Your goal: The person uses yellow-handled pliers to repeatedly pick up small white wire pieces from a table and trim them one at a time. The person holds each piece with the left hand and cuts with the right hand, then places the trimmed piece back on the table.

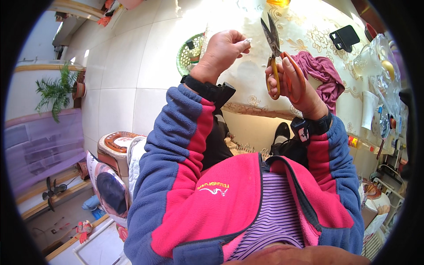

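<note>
My left hand (225,49) pinches a small white scrap (248,40) between thumb and fingertips; its material is too small to tell. In my right hand (309,99) are metal scissors (274,41) with orange and yellowish handles. Their blades point away from me and stand apart, with nothing between them. Both hands are above a table with a pale, gold-flowered tablecloth (253,102). A crumpled mauve cloth (326,73) lies just beyond my right hand, on its right side.
A green perforated basket (181,58) holding a bottle stands left of the table. Toward the table's right lie a black plastic piece (346,38), a clear pitcher (366,63), plastic bags and a white cup (368,109). A padded seat (112,155) is at my left.
</note>
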Available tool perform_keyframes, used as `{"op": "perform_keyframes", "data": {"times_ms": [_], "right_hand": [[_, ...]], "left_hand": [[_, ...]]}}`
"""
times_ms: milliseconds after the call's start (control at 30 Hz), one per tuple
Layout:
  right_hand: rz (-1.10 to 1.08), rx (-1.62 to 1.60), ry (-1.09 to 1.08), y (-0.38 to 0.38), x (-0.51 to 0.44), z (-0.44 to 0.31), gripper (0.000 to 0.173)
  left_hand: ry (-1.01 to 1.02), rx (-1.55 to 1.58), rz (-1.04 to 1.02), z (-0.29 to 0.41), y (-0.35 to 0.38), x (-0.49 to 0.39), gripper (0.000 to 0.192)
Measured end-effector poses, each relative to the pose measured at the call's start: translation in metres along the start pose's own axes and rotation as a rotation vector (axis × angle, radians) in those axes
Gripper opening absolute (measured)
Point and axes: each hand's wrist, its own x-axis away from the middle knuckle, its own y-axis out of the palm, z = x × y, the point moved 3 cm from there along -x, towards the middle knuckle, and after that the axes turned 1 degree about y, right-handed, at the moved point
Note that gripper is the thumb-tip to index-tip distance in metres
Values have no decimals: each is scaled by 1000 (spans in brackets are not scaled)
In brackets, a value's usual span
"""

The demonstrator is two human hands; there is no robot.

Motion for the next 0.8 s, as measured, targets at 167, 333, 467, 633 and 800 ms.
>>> {"op": "perform_keyframes", "data": {"times_ms": [167,333,467,633,800], "right_hand": [[-75,69,63,13,8,2,53],[-158,218,33,18,17,-2,43],[-181,280,31,19,19,-2,42],[-161,360,32,23,19,-6,46],[-62,466,25,25,20,-7,46]], "left_hand": [[-97,397,-66,13,-16,14,13],[-95,525,-186,15,-22,15,11],[-77,526,-233,12,-24,14,11],[-102,452,-204,12,-26,16,13],[-99,423,-180,14,-25,17,13]]}}
